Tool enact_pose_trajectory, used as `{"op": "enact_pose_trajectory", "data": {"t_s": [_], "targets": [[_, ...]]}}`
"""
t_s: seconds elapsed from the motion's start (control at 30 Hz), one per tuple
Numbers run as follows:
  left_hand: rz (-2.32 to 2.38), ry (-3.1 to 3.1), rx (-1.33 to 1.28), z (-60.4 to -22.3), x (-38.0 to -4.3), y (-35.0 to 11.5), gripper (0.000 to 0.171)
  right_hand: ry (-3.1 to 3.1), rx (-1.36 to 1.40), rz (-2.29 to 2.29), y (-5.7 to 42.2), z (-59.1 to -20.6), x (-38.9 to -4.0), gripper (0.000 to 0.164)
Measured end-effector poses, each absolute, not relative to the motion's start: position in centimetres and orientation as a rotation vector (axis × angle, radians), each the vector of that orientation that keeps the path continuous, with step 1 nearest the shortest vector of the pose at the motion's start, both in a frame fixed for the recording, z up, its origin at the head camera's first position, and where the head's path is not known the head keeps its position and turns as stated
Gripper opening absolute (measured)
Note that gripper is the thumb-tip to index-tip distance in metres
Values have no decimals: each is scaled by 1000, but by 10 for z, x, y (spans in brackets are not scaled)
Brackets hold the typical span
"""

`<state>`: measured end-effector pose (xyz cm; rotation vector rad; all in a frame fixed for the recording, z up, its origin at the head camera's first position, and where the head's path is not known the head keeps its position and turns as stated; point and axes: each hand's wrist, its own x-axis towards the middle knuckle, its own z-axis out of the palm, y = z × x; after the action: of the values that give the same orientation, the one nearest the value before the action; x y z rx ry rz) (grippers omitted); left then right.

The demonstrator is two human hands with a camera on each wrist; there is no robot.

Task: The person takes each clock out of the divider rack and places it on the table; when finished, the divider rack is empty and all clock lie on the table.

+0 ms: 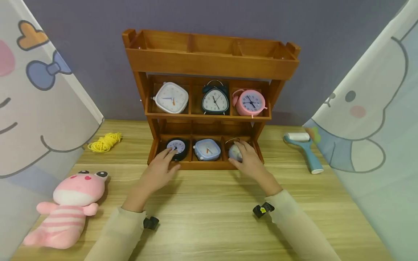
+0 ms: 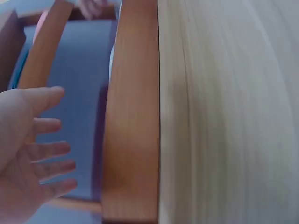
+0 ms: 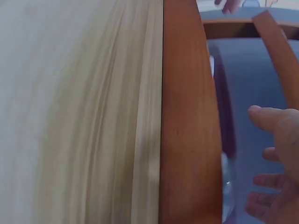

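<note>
While your left hand hovers at the bottom left compartment of a brown rack, its fingers lie loosely extended over a black clock; your right hand is likewise relaxed, fingers over a pale round item in the bottom right compartment; both grips are loose, and whether the fingertips touch cannot be told; between them, a blue clock sits in the middle compartment; one shelf up, left to right, are a tilted white clock, a dark clock and a pink clock; on the table, yellow string and a pink plush lie to your left, a roller to your right.
</note>
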<state>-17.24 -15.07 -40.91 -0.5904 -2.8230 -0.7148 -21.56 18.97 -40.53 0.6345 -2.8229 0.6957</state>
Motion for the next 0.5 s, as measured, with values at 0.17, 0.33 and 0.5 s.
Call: {"op": "enact_pose_trajectory", "data": {"t_s": [0.17, 0.33, 0.5], "targets": [[-964, -2798, -360, -413, -179, -180, 53, -2873, 514, 764, 196, -412, -232, 71], [-1073, -2806, -169, -418, -184, -201, 51, -2954, 426, 798, 200, -417, -241, 73], [-1218, -2783, -121, -425, -187, -210, 51, -2996, 393, 836, 202, -421, -245, 75]]}}
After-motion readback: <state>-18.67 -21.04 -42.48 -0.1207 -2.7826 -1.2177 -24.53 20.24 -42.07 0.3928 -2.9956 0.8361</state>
